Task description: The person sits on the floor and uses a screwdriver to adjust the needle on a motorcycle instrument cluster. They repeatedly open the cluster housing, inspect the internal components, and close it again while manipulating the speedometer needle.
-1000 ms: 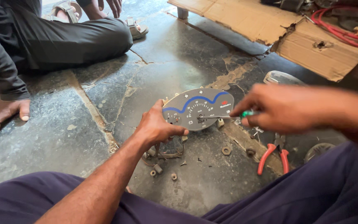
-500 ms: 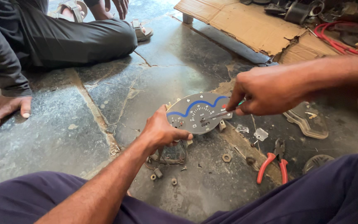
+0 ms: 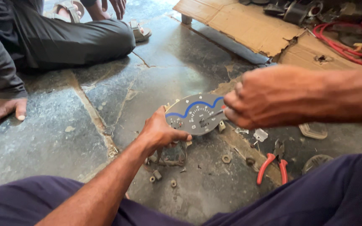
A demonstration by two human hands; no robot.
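Rough stone floor, left hand gripping round grey gauge face

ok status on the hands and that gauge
Left hand grips gauge face at its lower left edge. Right hand holds thin tool tip on the dial. Pliers and loose nuts on floor nearby, nothing blocking.

one gauge face, one pair of red pliers, two cardboard sheets.
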